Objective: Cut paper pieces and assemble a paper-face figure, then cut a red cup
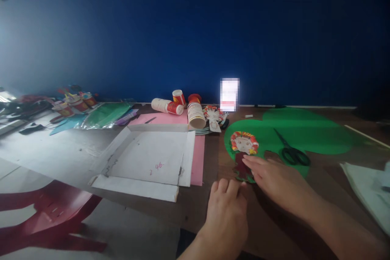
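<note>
My right hand (268, 172) lies with fingers stretched out together, the tips pressing on a dark red paper piece (241, 165). Just above that piece, a cut-out paper head with a red and yellow rim (244, 143) rests on a large green sheet (319, 130). My left hand (228, 207) is curled closed, low on the brown table, close to the bottom edge of the dark red piece. Its fingertips are turned down, and whether they hold anything is hidden. Black-handled scissors (294, 154) lie on the green sheet beyond my right hand.
A shallow white box lid (149, 158) lies left on pink paper (198, 162). Stacked paper cups (196, 115) and another paper figure (213, 118) are behind it. White paper (365, 195) and a thin stick (368, 138) are at right; a red chair (61, 211) stands front left.
</note>
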Demonstrator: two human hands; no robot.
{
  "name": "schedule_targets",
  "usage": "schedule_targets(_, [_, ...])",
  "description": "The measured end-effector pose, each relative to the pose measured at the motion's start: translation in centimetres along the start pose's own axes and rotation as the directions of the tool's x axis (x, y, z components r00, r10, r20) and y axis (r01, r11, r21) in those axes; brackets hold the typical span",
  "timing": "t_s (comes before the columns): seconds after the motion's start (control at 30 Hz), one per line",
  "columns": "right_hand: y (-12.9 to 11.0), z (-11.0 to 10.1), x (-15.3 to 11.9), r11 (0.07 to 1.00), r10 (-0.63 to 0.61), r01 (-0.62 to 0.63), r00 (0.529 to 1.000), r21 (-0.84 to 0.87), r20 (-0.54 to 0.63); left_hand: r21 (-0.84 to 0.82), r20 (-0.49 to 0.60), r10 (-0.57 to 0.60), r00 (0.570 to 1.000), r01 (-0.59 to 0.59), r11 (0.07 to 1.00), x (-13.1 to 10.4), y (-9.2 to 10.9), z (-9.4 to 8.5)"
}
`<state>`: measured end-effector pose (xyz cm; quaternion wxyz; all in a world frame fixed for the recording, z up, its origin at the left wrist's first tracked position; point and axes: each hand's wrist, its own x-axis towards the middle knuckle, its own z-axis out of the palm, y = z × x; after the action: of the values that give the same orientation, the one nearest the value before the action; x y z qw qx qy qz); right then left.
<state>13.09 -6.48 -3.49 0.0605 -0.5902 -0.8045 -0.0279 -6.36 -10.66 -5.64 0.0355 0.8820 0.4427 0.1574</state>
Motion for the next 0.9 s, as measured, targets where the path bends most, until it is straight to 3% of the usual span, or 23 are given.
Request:
schedule_targets(0.17, [0.17, 0.33, -0.04, 1.000, -0.016, 0.016, 1.000, 0.011, -0.002, -0.017, -0.030, 0.020, 0.999, -0.020, 1.000, -0.06, -0.05, 0.04])
schedule_targets(0.4, [0.09, 0.24, -0.13, 1.000, -0.004, 0.004, 1.000, 0.027, 0.002, 0.002, 0.013, -0.037, 0.999, 0.037, 0.999, 0.19, 0.19, -0.08])
schedule_targets(0.9, [0.53, 0.28, -0.21, 0.999, -0.014, 0.014, 1.000, 0.033, 0.022, 0.037, 0.018, -0.026, 0.999, 0.026, 0.999, 0.29, 0.16, 0.10])
